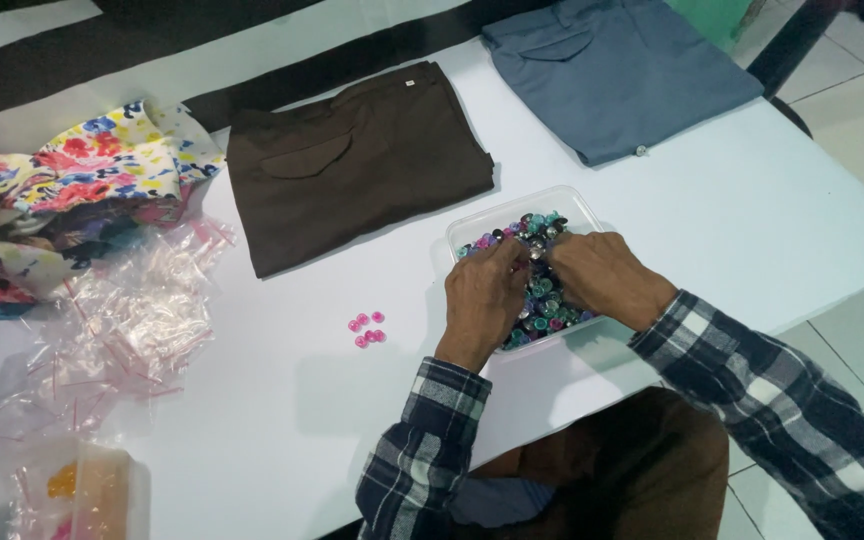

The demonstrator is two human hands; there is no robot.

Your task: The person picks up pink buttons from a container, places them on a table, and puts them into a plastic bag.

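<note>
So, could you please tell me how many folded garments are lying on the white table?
2 folded: a brown garment left of centre and a blue-grey garment at the far right. The crumpled floral fabric at the left may hide more.

- A clear plastic tray of mixed small buttons stands on the white table, near its front edge.
- The left hand and the right hand rest in the tray, side by side.
- A small cluster of pink buttons lies left of the tray.
- Folded brown trousers lie behind the cluster; folded grey-blue trousers lie to their right, behind the tray.
- Floral fabric sits at the far left, with a heap of clear plastic bags in front of it.
</note>
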